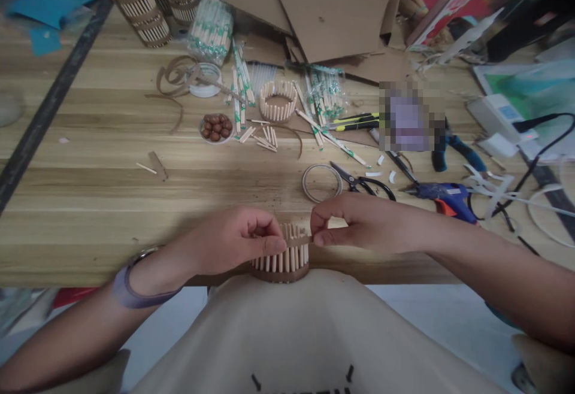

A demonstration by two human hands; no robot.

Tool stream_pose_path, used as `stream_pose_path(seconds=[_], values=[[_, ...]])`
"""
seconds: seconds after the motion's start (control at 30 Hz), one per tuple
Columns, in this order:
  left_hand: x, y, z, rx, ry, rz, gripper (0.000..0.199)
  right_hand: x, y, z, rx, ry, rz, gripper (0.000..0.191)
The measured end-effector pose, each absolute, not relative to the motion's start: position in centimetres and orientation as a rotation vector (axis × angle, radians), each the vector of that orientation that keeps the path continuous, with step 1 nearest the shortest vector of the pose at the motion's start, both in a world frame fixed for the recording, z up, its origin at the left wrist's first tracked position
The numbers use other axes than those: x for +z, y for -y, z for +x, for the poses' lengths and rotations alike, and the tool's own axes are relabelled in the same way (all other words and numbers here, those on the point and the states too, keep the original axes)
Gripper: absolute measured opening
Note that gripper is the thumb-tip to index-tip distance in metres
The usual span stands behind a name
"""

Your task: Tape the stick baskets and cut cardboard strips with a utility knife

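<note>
At the table's front edge, against my shirt, stands a small round fence of pale wooden sticks with a brown band round its base. A second brown strip runs across the sticks higher up. My left hand pinches at the upper left of the ring, its thumb over the strip. To the right of the ring, my right hand is closed on the free end of the strip between thumb and forefinger. The far side of the ring is partly hidden by the sticks and my left fingers.
Beyond my hands lie a roll of tape, black-handled scissors and a blue glue gun. Farther back are a bowl of brown beads, another stick ring, wrapped sticks, pliers and cardboard.
</note>
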State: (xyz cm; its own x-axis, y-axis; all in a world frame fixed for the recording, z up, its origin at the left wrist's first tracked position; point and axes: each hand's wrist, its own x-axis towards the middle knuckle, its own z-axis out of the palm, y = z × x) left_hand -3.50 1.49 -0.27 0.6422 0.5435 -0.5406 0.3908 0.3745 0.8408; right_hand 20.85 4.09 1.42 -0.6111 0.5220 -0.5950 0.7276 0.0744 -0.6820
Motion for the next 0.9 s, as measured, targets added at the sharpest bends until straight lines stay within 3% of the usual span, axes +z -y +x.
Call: stream_pose_path(seconds=[0.9], values=[[-1.1,-5.1,-5.9,0.142,-0.897,1.679,0.031,2.9,-5.0,19.9,-1.463,-2.556,1.16,0.015]])
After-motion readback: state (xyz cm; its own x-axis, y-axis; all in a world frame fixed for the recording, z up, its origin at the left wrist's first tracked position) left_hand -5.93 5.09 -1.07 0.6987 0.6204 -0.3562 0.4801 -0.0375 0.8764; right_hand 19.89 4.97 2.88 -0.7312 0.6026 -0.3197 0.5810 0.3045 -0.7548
